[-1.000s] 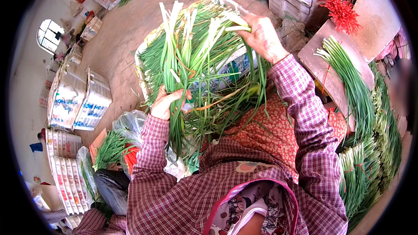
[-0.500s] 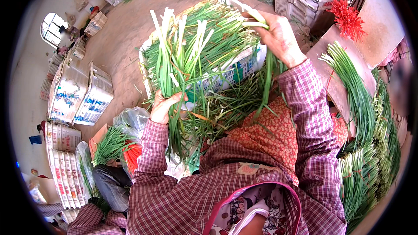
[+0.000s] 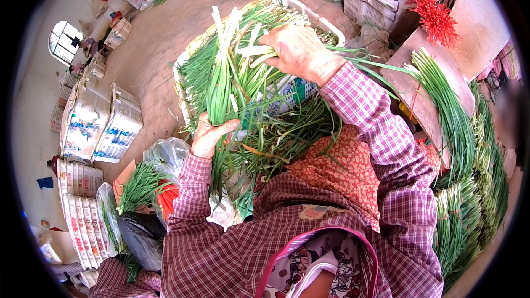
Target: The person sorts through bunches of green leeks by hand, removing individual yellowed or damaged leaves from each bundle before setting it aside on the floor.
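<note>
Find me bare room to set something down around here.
Mostly bare: the brown floor between the white crates at left and the basket. Crowded: the basket, heaped with green stalks, and the board at right, bearing a tied bundle.

Two hands, two held stalk bunches, two windows

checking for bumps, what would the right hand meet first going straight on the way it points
The right hand would probably meet the green bunch in the left hand first, though depth is unclear.
</note>
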Tool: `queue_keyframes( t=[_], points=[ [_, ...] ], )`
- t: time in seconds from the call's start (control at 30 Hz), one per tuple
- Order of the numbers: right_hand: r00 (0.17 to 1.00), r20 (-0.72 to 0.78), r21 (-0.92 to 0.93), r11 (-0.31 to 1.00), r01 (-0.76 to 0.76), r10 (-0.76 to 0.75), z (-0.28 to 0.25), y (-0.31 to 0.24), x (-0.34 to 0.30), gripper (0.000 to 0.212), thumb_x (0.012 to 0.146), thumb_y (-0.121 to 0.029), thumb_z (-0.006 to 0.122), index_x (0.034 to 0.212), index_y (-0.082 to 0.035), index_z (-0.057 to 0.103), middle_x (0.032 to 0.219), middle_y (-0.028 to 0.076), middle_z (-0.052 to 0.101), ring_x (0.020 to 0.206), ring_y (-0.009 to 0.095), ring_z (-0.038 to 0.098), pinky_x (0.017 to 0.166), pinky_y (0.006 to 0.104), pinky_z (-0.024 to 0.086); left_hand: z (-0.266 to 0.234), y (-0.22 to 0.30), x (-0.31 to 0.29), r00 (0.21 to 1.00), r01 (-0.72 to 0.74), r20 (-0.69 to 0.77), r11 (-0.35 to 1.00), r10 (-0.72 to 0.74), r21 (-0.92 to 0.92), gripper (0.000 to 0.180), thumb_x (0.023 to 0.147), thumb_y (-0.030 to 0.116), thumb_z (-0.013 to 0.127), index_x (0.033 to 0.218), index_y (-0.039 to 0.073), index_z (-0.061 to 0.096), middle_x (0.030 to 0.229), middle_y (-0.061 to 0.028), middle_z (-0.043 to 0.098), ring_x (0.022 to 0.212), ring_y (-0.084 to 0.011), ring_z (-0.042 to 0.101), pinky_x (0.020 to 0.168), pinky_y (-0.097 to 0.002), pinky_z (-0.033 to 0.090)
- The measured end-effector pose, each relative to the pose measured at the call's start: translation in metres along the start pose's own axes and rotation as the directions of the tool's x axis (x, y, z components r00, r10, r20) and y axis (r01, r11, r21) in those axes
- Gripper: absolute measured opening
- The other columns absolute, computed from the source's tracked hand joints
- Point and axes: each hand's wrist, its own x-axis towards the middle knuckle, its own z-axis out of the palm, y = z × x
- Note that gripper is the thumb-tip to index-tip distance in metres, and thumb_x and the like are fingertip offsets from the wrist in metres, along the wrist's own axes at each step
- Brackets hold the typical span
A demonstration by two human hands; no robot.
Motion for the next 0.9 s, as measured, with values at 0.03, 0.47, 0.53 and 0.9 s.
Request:
queue_keyframes(
  t=[0.03, 0.47, 0.53, 0.9],
  points=[
    [1.000, -0.020, 0.019, 1.000, 0.016, -0.015, 0.001, 0.001, -0.001, 0.023, 0.069, -0.022, 0.066, 0.086, -0.009, 0.058, 0.070, 0.010, 0.059, 0.064, 0.027, 0.059, 0.057, 0.0366, 0.049, 0.000, 0.001, 0.000, 1.000, 0.028, 0.006, 0.999, -0.028, 0.020, 0.014, 0.070, 0.002, 0.066, 0.083, 0.005, 0.063, 0.071, -0.0023, 0.061, 0.054, -0.0072, 0.052, 0.044, -0.0213, 0.040],
    [0.872, -0.308, -0.078, 0.904, -0.421, 0.380, -0.012, 0.067, -0.039, 0.024, 0.074, -0.018, 0.063, 0.096, -0.010, 0.058, 0.078, 0.010, 0.061, 0.067, 0.021, 0.062, 0.058, 0.0320, 0.051, -0.022, -0.026, -0.020, 0.990, -0.037, -0.139, 0.947, -0.008, -0.320, 0.010, 0.075, 0.008, 0.060, 0.082, 0.001, 0.058, 0.075, -0.0152, 0.059, 0.045, -0.0118, 0.050, 0.038, -0.0206, 0.037],
    [0.864, -0.317, 0.168, 0.920, -0.355, 0.392, 0.001, 0.052, -0.033, 0.025, 0.077, -0.017, 0.061, 0.101, -0.011, 0.058, 0.079, 0.009, 0.063, 0.063, 0.016, 0.061, 0.055, 0.0298, 0.050, -0.013, -0.025, -0.017, 0.989, -0.041, -0.150, 0.965, 0.002, -0.260, 0.011, 0.075, 0.008, 0.060, 0.083, 0.001, 0.058, 0.076, -0.0151, 0.059, 0.047, -0.0128, 0.051, 0.040, -0.0219, 0.039],
    [0.849, -0.046, 0.894, 0.402, -0.200, 0.526, 0.017, -0.013, -0.012, 0.026, 0.079, -0.026, 0.061, 0.096, -0.007, 0.061, 0.073, 0.001, 0.058, 0.053, 0.006, 0.051, 0.044, 0.0230, 0.042, -0.002, -0.041, -0.009, 0.989, 0.146, 0.062, 0.863, -0.132, -0.483, 0.026, 0.074, 0.014, 0.062, 0.096, 0.002, 0.056, 0.083, -0.0156, 0.061, 0.052, -0.0150, 0.054, 0.044, -0.0239, 0.043]
  ],
)
